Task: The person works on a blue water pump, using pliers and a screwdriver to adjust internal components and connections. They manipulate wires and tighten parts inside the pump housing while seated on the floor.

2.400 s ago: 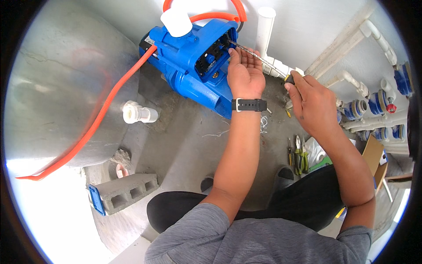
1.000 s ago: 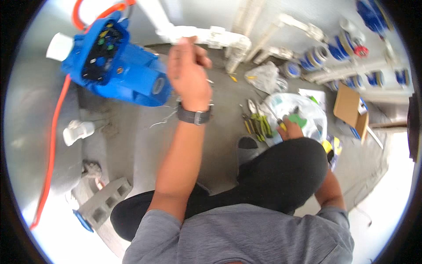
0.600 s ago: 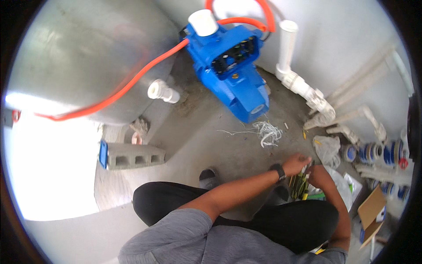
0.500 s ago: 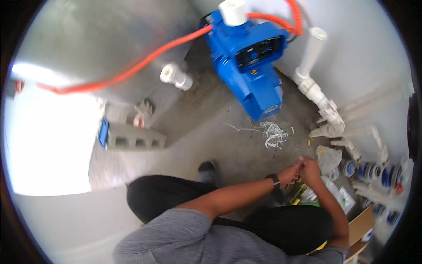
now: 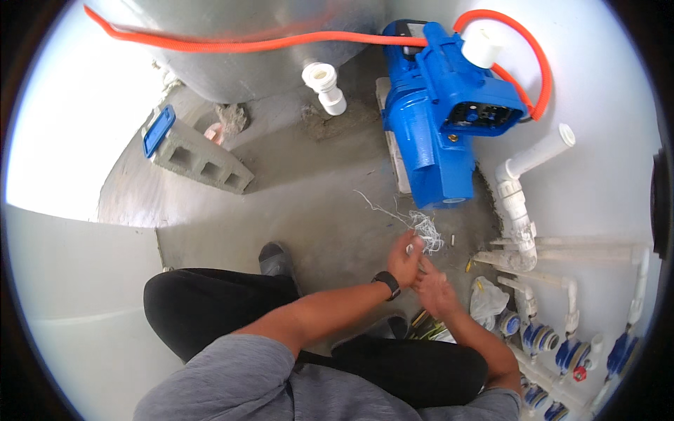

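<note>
My left hand, with a black watch on its wrist, is closed in front of me. A small pale bit shows at its fingertips, too small to name. Against it, from the right, comes my right hand, its fingertips at the left hand's palm side. Motion blur smears the right fingers, so their grip is unclear. Just beyond my hands, a tangle of white thread-like strands lies on the concrete floor. Past that stands a blue pump with an open terminal box and a white pipe stub on top.
An orange corrugated conduit runs from the pump past a metal tank. White pipes and blue meters line the right wall. Leftward are a concrete block and a white pipe fitting. A plastic bag lies near my right arm.
My view has swung, so the pump and pipes sit further right and lower in it. My hands have come closer to the white strands, and the right fingers have loosened from their earlier tight pinch.
</note>
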`<state>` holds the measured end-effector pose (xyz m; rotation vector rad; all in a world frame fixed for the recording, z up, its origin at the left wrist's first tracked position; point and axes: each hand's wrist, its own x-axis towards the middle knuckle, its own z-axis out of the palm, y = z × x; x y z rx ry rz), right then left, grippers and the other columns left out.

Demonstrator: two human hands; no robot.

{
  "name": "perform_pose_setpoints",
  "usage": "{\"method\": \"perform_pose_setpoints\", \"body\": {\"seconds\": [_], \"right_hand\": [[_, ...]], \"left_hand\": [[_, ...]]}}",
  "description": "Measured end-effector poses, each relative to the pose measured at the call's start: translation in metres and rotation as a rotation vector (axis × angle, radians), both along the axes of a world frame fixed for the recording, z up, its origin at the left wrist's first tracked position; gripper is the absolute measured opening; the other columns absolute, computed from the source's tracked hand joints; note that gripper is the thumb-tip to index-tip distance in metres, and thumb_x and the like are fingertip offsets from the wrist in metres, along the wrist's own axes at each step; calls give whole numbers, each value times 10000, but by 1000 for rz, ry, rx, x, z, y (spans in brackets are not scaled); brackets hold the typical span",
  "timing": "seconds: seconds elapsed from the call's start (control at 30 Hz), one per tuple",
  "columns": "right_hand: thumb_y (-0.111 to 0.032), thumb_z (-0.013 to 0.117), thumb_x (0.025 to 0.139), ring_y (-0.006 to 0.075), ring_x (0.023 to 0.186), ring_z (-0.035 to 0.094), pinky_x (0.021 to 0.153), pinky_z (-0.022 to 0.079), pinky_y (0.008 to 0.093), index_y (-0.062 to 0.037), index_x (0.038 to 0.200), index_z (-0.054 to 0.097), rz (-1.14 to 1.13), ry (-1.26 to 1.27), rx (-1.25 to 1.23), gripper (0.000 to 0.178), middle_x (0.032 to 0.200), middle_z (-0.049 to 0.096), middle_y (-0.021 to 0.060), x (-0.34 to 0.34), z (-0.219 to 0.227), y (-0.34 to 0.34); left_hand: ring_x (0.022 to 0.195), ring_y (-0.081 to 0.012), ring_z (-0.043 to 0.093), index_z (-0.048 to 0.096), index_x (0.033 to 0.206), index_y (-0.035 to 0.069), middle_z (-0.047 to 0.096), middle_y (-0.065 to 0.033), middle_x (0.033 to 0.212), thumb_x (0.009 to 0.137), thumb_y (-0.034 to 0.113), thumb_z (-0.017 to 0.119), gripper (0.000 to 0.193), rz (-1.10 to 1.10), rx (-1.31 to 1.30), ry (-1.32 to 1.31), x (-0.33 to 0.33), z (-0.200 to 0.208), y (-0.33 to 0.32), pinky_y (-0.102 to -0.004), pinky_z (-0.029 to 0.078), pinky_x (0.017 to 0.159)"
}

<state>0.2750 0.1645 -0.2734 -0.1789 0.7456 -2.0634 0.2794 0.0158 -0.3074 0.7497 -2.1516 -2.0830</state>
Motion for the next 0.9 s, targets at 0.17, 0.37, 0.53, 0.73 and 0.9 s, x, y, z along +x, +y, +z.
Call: {"method": "perform_pose_setpoints", "body": {"seconds": [0.17,0.37,0.53,0.73,0.9], "right_hand": [[-366,713,961,210,1010,689,868,535,347,1,1452,496,55,177,390,651,1168,692,162,-19,93,39],[-279,790,902,112,690,673,599,498,252,-7,898,732,-234,678,1075,278,755,713,55,-57,228,61],[-309,775,904,107,714,626,666,494,296,25,857,731,-569,1130,938,340,751,697,41,-95,307,37],[-234,706,952,136,758,631,722,514,305,44,1017,735,-653,1287,1214,287,826,715,87,-151,375,1],[-164,649,949,271,801,705,771,552,367,28,1160,720,-715,1472,1387,294,922,744,199,-208,385,-29]], "left_hand": [[1233,-358,587,533,1404,85,615,-197,1296,965,354,660,530,-1120,-650,601,-7,22,-64,-458,485,1023],[819,-374,697,634,941,99,711,-163,907,978,479,610,382,-1587,-1034,333,-70,98,-139,-512,551,699],[685,-348,656,634,744,96,665,-125,787,951,488,660,444,-1304,-1372,724,-129,240,-190,-466,519,577],[963,-347,683,725,1021,81,694,-143,1020,913,312,710,255,-619,-1381,503,-206,340,-238,-452,556,823],[1144,-403,631,665,1273,104,638,-215,1227,900,324,732,438,-462,-1463,221,-261,332,-266,-485,504,991]]}}
